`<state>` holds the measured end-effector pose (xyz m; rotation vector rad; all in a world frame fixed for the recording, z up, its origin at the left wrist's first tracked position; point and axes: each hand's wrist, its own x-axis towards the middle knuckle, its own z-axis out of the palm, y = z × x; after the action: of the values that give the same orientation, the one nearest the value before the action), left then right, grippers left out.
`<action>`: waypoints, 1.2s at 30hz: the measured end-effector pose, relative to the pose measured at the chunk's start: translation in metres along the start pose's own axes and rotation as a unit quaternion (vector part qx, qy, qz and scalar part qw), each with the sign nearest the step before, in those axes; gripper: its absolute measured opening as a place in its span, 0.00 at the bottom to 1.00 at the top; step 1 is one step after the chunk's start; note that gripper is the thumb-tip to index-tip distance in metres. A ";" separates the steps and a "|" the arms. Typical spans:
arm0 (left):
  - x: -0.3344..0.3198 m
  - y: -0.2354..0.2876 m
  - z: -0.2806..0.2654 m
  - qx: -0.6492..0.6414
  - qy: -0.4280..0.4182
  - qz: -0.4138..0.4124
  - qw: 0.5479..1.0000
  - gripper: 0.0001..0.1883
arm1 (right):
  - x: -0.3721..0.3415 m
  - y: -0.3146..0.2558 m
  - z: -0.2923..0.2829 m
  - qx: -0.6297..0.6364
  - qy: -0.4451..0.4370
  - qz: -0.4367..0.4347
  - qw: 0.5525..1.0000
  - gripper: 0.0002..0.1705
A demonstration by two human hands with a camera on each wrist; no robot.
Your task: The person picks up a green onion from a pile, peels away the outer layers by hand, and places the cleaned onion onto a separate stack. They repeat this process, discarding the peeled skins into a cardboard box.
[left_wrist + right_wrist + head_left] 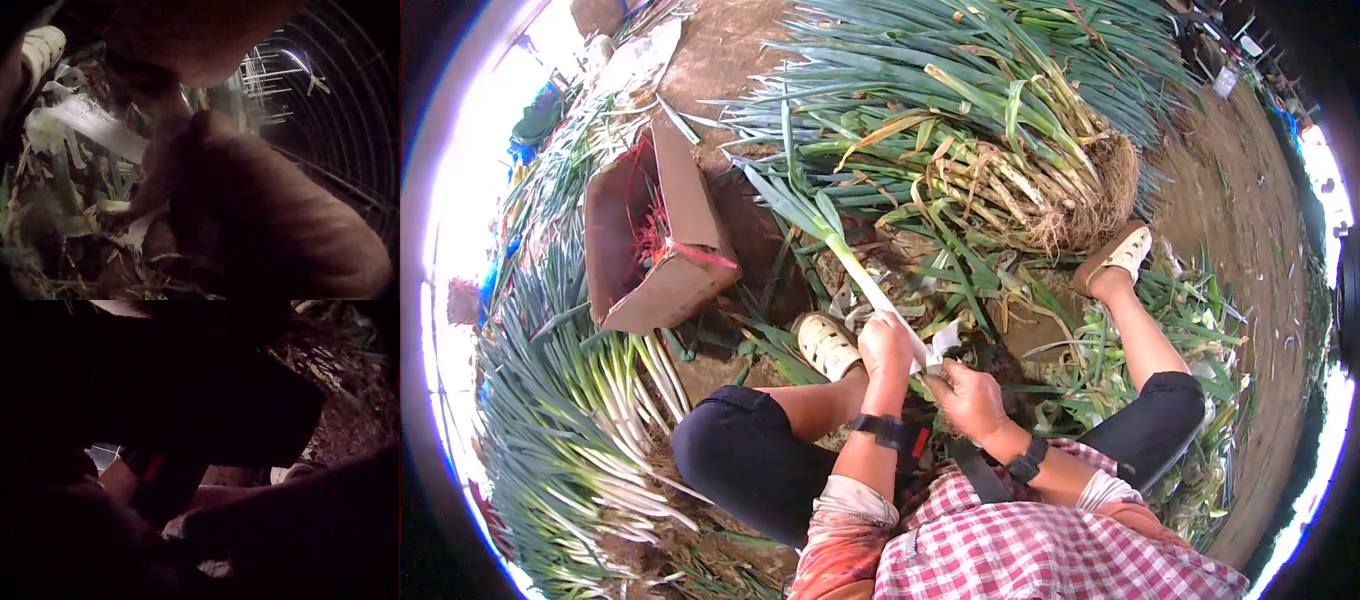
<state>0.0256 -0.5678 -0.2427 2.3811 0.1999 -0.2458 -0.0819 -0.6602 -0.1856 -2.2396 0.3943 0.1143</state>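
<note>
A long green onion (863,277) slants across the middle of the head view, its green leaves pointing up and left. My left hand (886,350) grips its white stalk. My right hand (973,401) pinches at the lower end, where a pale peeled layer (943,345) sticks out beside the fingers. In the left wrist view, a whitish strip (103,130) shows left of the dark, blurred left hand (269,206). The right wrist view is very dark, and what the fingers hold there cannot be made out.
An open cardboard box (625,270) with red ties stands at left. Untrimmed onions with roots (1040,190) lie ahead, and white-stalked onions (615,430) lie at left. Peeled leaf scraps (1100,350) cover the ground by the shoes (828,345).
</note>
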 end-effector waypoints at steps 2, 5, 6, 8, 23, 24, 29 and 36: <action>0.000 0.003 -0.003 0.011 -0.009 -0.010 1.000 0.23 | 0.000 -0.001 0.000 0.012 0.003 0.005 1.000 0.13; 0.003 -0.007 0.002 -0.062 -0.051 -0.099 0.992 0.20 | 0.002 0.000 -0.001 0.049 0.011 0.010 0.999 0.14; 0.006 -0.028 0.018 -0.040 -0.011 -0.040 0.998 0.18 | 0.003 0.001 -0.001 0.061 0.014 0.011 0.998 0.14; 0.004 -0.028 0.018 -0.017 0.027 0.020 0.999 0.15 | 0.006 0.007 -0.001 0.102 0.008 0.013 0.995 0.14; -0.015 -0.044 0.023 -0.042 -0.102 -0.070 0.991 0.21 | 0.025 0.026 -0.017 -0.007 0.036 0.011 0.999 0.16; -0.006 -0.028 0.006 -0.244 -0.129 -0.102 0.956 0.23 | 0.025 0.026 -0.017 -0.036 0.030 0.003 0.999 0.16; 0.016 -0.007 0.002 -0.470 -0.129 -0.280 0.827 0.18 | 0.010 0.016 0.005 -0.066 -0.034 -0.023 0.997 0.18; 0.018 -0.014 0.004 -0.391 -0.190 -0.219 0.873 0.12 | 0.011 0.011 0.007 -0.092 -0.037 -0.066 0.993 0.18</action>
<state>0.0394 -0.5587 -0.2587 1.4210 0.5376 -0.6941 -0.0744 -0.6640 -0.2002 -2.4270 0.2022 0.1696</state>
